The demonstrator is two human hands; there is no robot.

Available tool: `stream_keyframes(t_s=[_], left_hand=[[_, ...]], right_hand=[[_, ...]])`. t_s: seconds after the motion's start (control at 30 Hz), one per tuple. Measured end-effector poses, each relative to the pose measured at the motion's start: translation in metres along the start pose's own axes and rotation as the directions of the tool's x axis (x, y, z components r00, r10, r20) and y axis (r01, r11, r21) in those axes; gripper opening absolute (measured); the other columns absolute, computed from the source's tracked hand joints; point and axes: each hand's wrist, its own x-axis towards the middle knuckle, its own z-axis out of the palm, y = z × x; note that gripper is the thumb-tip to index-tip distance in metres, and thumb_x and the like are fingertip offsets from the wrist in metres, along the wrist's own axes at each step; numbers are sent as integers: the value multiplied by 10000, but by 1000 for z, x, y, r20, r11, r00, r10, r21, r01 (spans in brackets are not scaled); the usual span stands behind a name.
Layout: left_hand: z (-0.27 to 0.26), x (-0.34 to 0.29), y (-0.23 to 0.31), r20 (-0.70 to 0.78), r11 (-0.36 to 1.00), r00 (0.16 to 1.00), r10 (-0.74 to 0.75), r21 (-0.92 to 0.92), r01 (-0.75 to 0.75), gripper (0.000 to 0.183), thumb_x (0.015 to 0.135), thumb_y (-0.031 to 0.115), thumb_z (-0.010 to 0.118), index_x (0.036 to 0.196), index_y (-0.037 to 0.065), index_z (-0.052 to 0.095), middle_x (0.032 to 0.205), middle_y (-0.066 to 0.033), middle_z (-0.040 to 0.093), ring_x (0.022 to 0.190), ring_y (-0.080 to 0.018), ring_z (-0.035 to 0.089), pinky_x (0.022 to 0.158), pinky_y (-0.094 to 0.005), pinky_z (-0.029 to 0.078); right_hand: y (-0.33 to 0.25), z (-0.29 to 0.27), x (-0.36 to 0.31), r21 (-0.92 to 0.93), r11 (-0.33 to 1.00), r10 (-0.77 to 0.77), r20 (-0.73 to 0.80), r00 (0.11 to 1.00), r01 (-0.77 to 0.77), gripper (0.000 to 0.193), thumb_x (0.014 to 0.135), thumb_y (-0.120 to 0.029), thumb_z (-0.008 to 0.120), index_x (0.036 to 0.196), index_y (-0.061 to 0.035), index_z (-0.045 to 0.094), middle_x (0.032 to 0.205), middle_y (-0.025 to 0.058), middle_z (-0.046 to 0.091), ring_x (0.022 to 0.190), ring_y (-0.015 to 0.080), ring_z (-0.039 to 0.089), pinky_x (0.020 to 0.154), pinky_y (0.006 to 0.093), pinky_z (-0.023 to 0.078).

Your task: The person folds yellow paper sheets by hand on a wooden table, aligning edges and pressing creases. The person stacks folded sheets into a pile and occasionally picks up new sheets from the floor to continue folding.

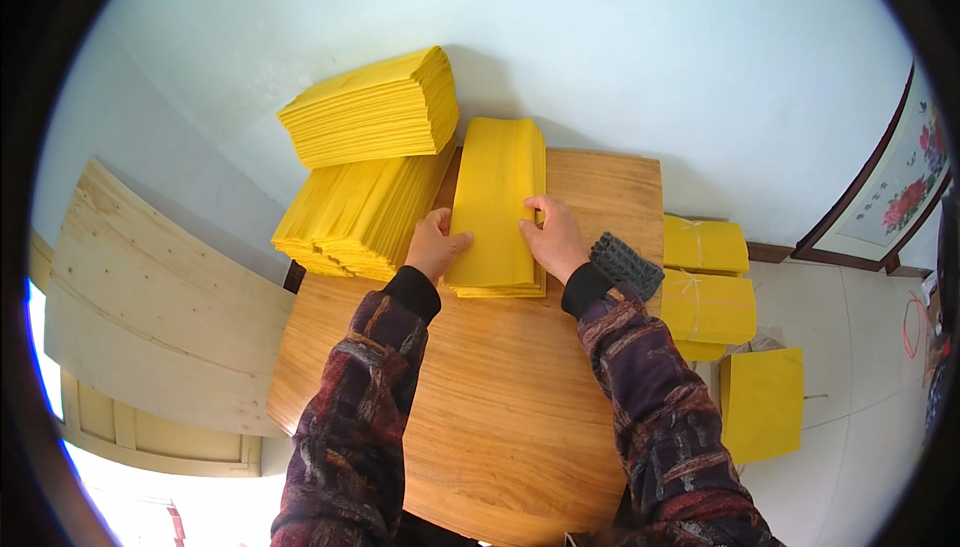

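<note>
Both my hands are at a yellow stack of folded sheets, which lies flat on the wooden table, long sides running away from me, far end toward the pale wall. Left hand: at the stack's left edge, near half, fingers curled, thumb pointing inward against the edge; whether it clamps any sheet I cannot tell. Right hand: opposite, at the right edge, thumb and forefinger bent inward over the border of the top face, tips a little parted; cannot tell if a sheet is pinched. Sheet edges show in layers along the stack's right side and near end. Left of it, a broad yellow pile with a second pile resting on top, tilted, folds facing me. Just beyond my right wrist, a dark grey ribbed item on the table, material unclear. Off the table's right side, two yellow bundles tied with pale string; nearer me, another yellow block above the tiled floor. Far right, a framed flower picture. Left, a pale wooden board, leaning. Patterned sleeves, black cuffs.
</note>
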Motion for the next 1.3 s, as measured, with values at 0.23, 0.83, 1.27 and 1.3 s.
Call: stream_keyframes(t_s=[0.23,0.83,1.27,1.3], left_hand=[[4,8,-6,71,998,997,21,-55,-17,530,872,-12,561,1370,-39,382,1288,-134,538,1174,-209,524,993,-301,418],[11,20,-32,35,899,963,268,351,-263,705,899,169,575,1475,-28,218,1528,-246,232,1432,-344,220,1156,-361,226],[13,13,-16,69,789,966,250,563,-245,642,959,275,518,1455,-43,263,1549,-238,183,1434,-358,207,1155,-358,215],[15,13,-14,67,770,971,229,598,-223,645,959,284,517,1455,-43,264,1554,-233,171,1431,-364,210,1153,-360,221]], right_hand=[[5,7,-6,-41,999,-25,-60,998,22,288,840,-86,634,1104,21,594,930,152,599,851,281,595,765,361,487],[7,7,-8,-98,995,23,-50,998,-28,367,869,-152,614,1179,27,531,971,188,609,883,330,608,774,407,486],[-4,5,6,-486,791,-359,125,925,372,411,930,-176,516,1307,-14,489,1424,183,410,1316,364,392,1056,438,348],[-2,9,9,-480,791,-331,185,925,379,422,935,-180,508,1326,-24,480,1445,167,392,1338,361,364,1074,447,320]])
